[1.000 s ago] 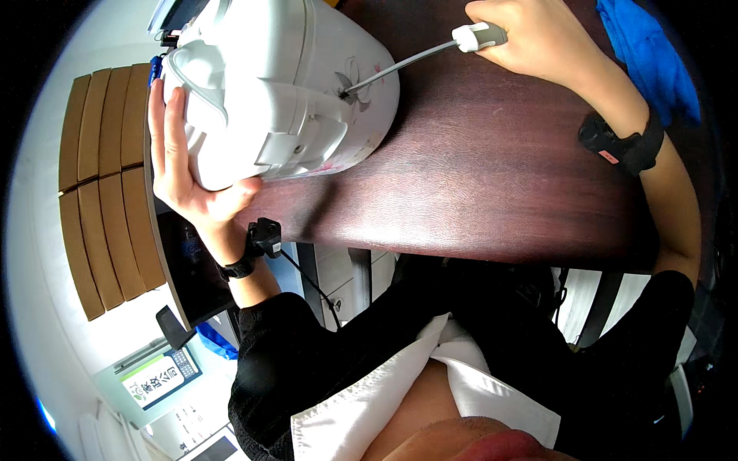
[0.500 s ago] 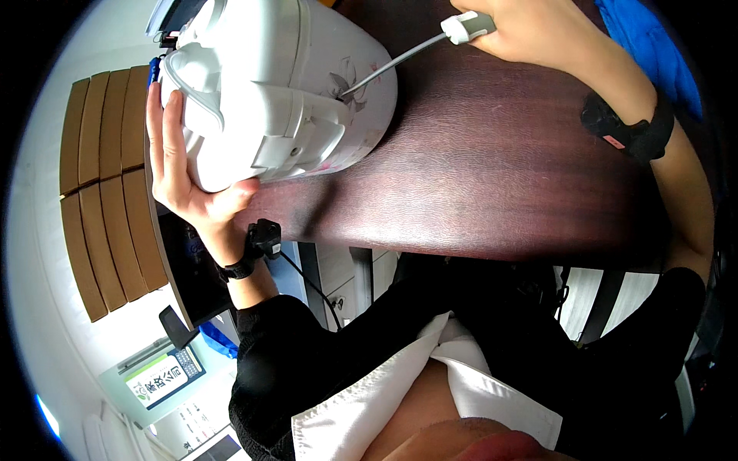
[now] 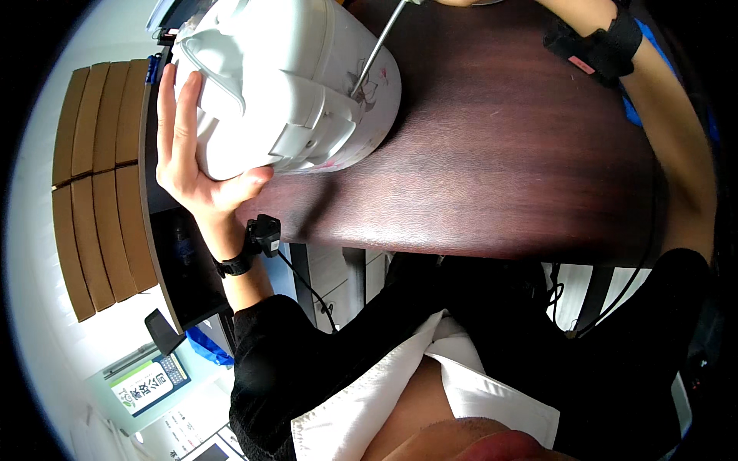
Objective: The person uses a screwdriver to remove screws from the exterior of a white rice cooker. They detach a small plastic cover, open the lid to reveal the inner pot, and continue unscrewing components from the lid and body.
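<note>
Brown boxes (image 3: 100,184) left of white appliance (image 3: 300,84) — right forearm (image 3: 678,131) overlaps blue cloth (image 3: 632,113).

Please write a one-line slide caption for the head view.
Left hand spread against a white flowered appliance on a dark table, a thin gray rod or cord at its side.

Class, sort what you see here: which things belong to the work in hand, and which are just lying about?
In the work:
- white floral appliance, with the left hand against it
- thin grey shaft, slanting from the appliance toward the right hand, mostly cut off

Just lying about:
- brown boxes, left
- blue cloth, partly behind the right forearm
</note>
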A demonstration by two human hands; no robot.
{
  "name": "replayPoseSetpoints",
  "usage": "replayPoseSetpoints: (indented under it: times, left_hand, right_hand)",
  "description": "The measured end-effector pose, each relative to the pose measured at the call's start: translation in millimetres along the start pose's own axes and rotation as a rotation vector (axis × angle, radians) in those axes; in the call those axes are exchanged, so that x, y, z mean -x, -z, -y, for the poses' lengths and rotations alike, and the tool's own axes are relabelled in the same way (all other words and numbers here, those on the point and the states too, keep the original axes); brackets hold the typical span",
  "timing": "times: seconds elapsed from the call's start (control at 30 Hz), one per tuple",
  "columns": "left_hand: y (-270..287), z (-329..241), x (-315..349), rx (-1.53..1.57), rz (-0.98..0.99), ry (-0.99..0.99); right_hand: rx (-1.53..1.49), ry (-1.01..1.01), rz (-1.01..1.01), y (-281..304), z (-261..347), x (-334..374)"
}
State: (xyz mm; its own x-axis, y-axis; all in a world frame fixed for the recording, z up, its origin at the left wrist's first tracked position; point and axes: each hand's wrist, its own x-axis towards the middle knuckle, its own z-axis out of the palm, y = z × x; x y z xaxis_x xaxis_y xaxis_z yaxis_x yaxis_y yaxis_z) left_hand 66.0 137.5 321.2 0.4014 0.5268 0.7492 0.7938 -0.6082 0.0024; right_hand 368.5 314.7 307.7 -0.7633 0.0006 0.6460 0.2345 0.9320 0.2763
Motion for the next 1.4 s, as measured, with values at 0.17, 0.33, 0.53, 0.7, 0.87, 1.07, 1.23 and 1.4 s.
replayPoseSetpoints:
  times: [0.17, 0.33, 0.53, 0.7, 0.87, 1.07, 1.23, 1.4]
  left_hand:
    - [0.3, 2.1, -0.5, 0.029, 0.001, -0.031]
    - [-0.8, 1.9, -1.4, 0.054, -0.008, -0.052]
    - [2.1, 5.5, 0.6, 0.038, -0.017, -0.085]
    - [0.8, 7.4, 2.8, 0.068, -0.019, -0.087]
    - [0.4, 10.0, 2.5, 0.107, -0.028, -0.112]
    - [1.6, 9.5, 1.1, 0.063, -0.036, -0.123]
    - [4.1, 7.9, 2.9, 0.046, -0.021, -0.102]
    - [0.7, 11.0, 1.0, 0.048, -0.028, -0.131]
  right_hand:
    - [-0.076, -0.082, 0.019, -12.0, 10.1, 13.6]
    - [-0.038, -0.109, -0.101, -2.6, 25.3, 27.3]
    - [-0.101, -0.237, -0.051, 10.6, 52.8, 38.7]
    - [-0.149, -0.348, 0.035, 19.2, 66.8, 44.3]
    - [-0.072, -0.323, 0.065, -2.0, 64.4, 77.2]
    - [-0.141, -0.390, 0.083, -7.7, 73.2, 78.5]
    - [-0.197, -0.281, -0.025, -4.4, 45.8, 38.3]
    - [-0.249, -0.321, 0.119, -13.6, 26.6, 21.8]
